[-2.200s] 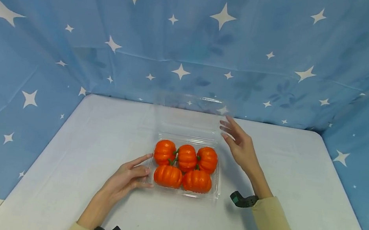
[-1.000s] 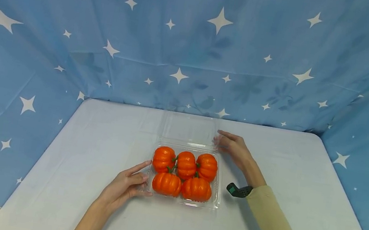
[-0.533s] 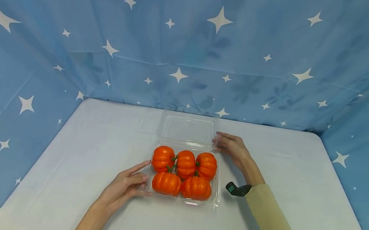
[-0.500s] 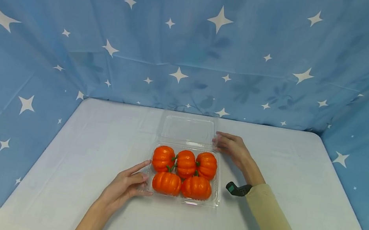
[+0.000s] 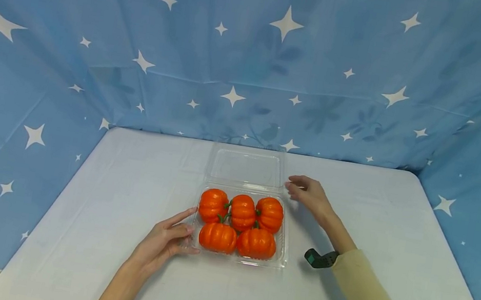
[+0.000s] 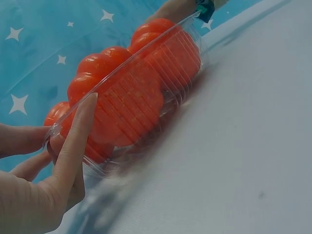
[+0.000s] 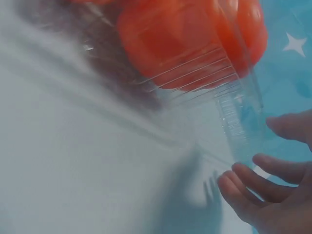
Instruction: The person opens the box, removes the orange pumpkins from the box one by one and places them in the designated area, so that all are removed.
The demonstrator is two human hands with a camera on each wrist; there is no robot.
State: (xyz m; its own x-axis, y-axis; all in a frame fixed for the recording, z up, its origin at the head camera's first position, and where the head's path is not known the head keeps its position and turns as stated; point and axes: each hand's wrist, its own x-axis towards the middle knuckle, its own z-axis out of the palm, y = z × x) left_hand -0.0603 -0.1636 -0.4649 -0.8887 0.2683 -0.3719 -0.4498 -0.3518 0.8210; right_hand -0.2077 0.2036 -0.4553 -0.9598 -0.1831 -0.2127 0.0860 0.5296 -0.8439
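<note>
A clear plastic clamshell container (image 5: 282, 249) lies open on the table, holding several orange mini pumpkins (image 5: 242, 213) with green stems. Its transparent lid (image 5: 246, 169) is folded back behind the base. At the container's left front corner, my left hand (image 5: 159, 244) holds the wall; in the left wrist view one digit lies along the front wall (image 6: 131, 97) while other fingers are at the left end. Just right of the lid, my right hand (image 5: 310, 195) is apart from it, fingers loosely bent and holding nothing. The right wrist view shows a gap between those fingertips and the plastic.
A white cloth covers the table (image 5: 366, 215). Behind and at the sides hangs a blue curtain (image 5: 181, 48) with white stars. Each wrist wears a black device, such as the right wrist camera (image 5: 320, 259).
The lid has swung back from a raised position to lie behind the base. My right hand has let go of it and moved slightly right. My left hand stays at the container.
</note>
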